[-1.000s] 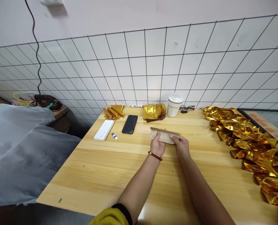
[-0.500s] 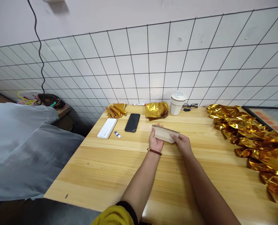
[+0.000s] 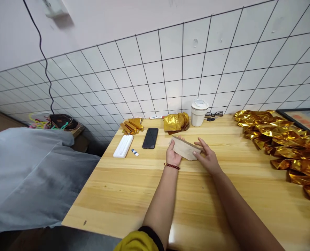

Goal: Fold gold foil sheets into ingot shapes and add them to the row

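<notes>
A folded strip of beige paper (image 3: 185, 148) is held over the wooden table, its plain inner or back side facing me. My left hand (image 3: 173, 155), with a dark red bead bracelet (image 3: 172, 166) on the wrist, is closed on the paper's left end, thumb in front and fingers behind. At the right end, my right hand (image 3: 209, 158) has its thumb against the paper's face. Its upper fingers are spread and raised past the top edge; whether others grip behind is hidden. Beyond the paper lies a stack of folded gold foil paper (image 3: 176, 122).
On the table (image 3: 123, 202) are a black phone (image 3: 150, 138), a white power bank (image 3: 123, 146), a small blue-and-white tube (image 3: 134, 152), gold strips (image 3: 132, 126), a marker (image 3: 156, 118), a lidded cup (image 3: 198, 113) and glasses (image 3: 214, 114). Crumpled gold foil (image 3: 277, 139) lines the right side.
The right hand's upper fingers have lifted and spread from the paper's right end. The paper has tilted, its right end slightly lower. The camera view has shifted a little.
</notes>
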Demonstrator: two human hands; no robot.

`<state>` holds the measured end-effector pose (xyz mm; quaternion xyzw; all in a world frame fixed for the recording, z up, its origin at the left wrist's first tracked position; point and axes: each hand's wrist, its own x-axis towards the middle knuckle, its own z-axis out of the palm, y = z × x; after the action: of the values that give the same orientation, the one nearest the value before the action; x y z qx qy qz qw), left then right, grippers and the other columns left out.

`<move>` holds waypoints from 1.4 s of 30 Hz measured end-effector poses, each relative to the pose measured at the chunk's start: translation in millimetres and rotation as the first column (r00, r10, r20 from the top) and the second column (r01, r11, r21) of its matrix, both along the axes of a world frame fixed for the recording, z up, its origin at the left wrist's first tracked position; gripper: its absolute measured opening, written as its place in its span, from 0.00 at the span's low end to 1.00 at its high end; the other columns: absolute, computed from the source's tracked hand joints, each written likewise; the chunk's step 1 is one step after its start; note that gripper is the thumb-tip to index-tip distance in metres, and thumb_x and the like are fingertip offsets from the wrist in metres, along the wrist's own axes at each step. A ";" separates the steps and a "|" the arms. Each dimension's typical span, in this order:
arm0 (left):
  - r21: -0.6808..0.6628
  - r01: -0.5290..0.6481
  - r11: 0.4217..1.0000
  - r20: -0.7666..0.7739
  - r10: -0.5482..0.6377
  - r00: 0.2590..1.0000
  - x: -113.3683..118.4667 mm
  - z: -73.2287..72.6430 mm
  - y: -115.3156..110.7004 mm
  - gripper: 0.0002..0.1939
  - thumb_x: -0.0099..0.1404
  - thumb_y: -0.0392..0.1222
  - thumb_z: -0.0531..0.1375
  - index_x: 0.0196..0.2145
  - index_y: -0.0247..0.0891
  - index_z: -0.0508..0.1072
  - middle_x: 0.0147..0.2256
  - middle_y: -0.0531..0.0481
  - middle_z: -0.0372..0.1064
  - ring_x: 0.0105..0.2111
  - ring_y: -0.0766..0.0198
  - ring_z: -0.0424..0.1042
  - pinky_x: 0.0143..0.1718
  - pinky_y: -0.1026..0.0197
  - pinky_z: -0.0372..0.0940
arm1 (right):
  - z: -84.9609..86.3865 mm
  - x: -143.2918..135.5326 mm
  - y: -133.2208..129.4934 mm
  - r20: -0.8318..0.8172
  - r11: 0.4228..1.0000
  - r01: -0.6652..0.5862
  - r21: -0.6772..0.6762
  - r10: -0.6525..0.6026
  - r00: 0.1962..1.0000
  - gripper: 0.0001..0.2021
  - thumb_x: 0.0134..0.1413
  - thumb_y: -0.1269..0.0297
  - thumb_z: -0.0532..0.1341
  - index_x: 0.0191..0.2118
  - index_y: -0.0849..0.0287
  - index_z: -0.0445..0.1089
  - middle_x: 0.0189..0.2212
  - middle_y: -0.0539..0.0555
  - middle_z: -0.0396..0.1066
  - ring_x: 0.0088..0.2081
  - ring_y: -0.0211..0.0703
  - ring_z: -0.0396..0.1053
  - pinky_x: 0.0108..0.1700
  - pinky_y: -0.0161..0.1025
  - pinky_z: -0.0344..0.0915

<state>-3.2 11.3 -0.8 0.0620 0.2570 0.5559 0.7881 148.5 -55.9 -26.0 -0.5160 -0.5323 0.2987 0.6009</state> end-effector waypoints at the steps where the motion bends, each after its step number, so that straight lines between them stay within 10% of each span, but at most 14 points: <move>1: 0.011 0.019 1.000 -0.017 -0.019 1.000 -1.2 -0.2 1.1 0.13 0.67 0.40 0.57 0.46 0.31 0.73 0.51 0.38 0.72 0.53 0.54 0.71 0.59 0.50 0.63 | -0.1 0.0 0.8 0.070 0.998 0.026 0.058 -0.030 0.997 0.33 0.47 0.58 0.69 0.61 0.48 0.65 0.54 0.54 0.71 0.45 0.46 0.72 0.52 0.45 0.66; 18: 0.032 0.129 0.991 -0.137 -0.124 0.983 -3.1 -0.5 7.1 0.10 0.66 0.39 0.57 0.44 0.37 0.72 0.52 0.42 0.71 0.49 0.53 0.73 0.55 0.47 0.64 | 2.0 -4.8 0.9 0.425 0.979 0.042 0.201 -0.126 0.896 0.11 0.58 0.56 0.60 0.40 0.49 0.78 0.41 0.54 0.79 0.45 0.50 0.74 0.54 0.51 0.59; 24: 0.107 0.149 0.983 -0.064 -0.142 0.988 -3.6 -0.5 4.9 0.24 0.62 0.61 0.59 0.42 0.37 0.74 0.52 0.40 0.71 0.50 0.50 0.73 0.54 0.47 0.64 | -1.0 -7.5 1.1 0.513 0.976 -0.007 0.218 -0.108 0.852 0.10 0.58 0.57 0.60 0.42 0.52 0.76 0.41 0.55 0.79 0.49 0.50 0.73 0.57 0.53 0.55; 29: 0.215 0.108 0.971 -0.160 -0.074 0.984 -2.2 -1.8 1.8 0.17 0.56 0.41 0.69 0.43 0.38 0.73 0.47 0.43 0.74 0.48 0.53 0.74 0.55 0.48 0.63 | 1.2 -10.5 -1.2 0.586 0.975 -0.045 0.220 -0.095 0.805 0.10 0.59 0.58 0.60 0.42 0.51 0.76 0.42 0.55 0.78 0.50 0.50 0.72 0.58 0.55 0.53; 36: 0.219 0.057 0.974 -0.086 -0.039 0.996 -5.2 -2.3 3.6 0.10 0.60 0.37 0.64 0.41 0.39 0.74 0.48 0.45 0.74 0.51 0.54 0.72 0.57 0.47 0.62 | -5.6 -5.8 7.4 0.330 0.971 0.175 0.163 -0.221 0.918 0.20 0.55 0.53 0.63 0.52 0.56 0.71 0.48 0.59 0.75 0.49 0.51 0.72 0.52 0.49 0.65; 42: 0.198 0.061 0.978 -0.105 -0.040 0.994 -5.1 0.3 3.0 0.07 0.64 0.38 0.61 0.41 0.39 0.74 0.50 0.44 0.73 0.55 0.53 0.69 0.57 0.47 0.62 | -11.5 -2.7 11.4 0.230 0.997 0.068 -0.042 -0.057 0.971 0.13 0.56 0.52 0.60 0.32 0.54 0.78 0.30 0.53 0.79 0.34 0.48 0.74 0.39 0.43 0.68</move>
<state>-8.4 14.3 -0.6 0.1755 0.2373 0.5549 0.7778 145.8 -44.5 -37.5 -0.5784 -0.5739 0.2313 0.5317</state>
